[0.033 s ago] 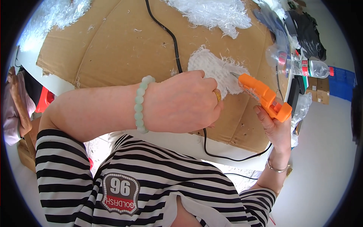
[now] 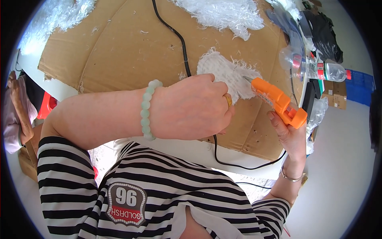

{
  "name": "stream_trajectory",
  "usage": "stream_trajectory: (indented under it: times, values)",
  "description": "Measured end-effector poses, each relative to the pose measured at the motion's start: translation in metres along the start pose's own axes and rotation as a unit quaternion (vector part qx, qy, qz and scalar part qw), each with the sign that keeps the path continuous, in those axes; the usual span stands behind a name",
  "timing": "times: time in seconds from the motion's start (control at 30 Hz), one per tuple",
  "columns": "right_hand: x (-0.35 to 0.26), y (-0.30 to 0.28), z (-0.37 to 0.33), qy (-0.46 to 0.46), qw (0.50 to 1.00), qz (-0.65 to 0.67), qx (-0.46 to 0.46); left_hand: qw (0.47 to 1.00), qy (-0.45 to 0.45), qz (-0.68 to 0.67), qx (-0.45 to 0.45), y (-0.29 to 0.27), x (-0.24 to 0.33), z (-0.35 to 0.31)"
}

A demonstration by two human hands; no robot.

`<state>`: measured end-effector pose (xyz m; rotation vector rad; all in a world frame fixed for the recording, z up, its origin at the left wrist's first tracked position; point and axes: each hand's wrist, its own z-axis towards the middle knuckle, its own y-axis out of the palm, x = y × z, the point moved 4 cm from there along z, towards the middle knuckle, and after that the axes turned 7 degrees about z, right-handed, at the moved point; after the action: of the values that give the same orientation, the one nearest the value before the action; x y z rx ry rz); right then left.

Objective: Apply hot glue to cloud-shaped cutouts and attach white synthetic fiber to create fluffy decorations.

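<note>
Fingers curled under, my left hand (image 2: 191, 107) is closed just in front of a piece of white shaggy fabric (image 2: 223, 69), near its edge. What those fingers hold, if anything, is hidden beneath the hand. To the right, my right hand (image 2: 292, 137) grips an orange hot glue gun (image 2: 276, 99) with its thumb along the side. The gun's metal nozzle (image 2: 247, 79) points left over the fabric's right part; whether it touches cannot be made out. A black cord (image 2: 242, 165) runs from near my right hand, leftward past my left hand.
Brown cardboard (image 2: 131, 47) covers the white table. More shaggy white fabric (image 2: 227, 16) lies at the far side, another heap (image 2: 59, 24) far left. A clear bottle (image 2: 334, 72) and a black plastic bag (image 2: 324, 38) are at right. Another person's arm (image 2: 24, 107) shows at left.
</note>
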<state>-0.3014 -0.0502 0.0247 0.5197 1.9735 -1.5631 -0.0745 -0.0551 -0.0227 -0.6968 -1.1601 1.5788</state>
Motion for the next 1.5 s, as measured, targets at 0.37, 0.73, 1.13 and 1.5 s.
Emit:
stream_trajectory:
  times: [0.37, 0.73, 1.13, 1.5]
  values:
    - [0.012, -0.013, -0.013, 0.003, 0.990, 0.134, 0.046, 0.998, 0.012, 0.033, 0.056, -0.004, 0.000, 0.000]
    - [0.018, -0.016, -0.010, 0.081, 0.989, 0.110, 0.065, 1.000, 0.005, -0.007, -0.013, -0.001, -0.001, 0.001]
    - [0.020, -0.017, -0.009, 0.033, 0.997, 0.034, 0.063, 0.998, 0.013, 0.015, 0.052, -0.004, -0.001, 0.000]
    - [0.014, -0.011, -0.003, 0.047, 0.976, 0.214, 0.008, 0.999, 0.006, -0.005, 0.047, -0.013, -0.007, 0.005]
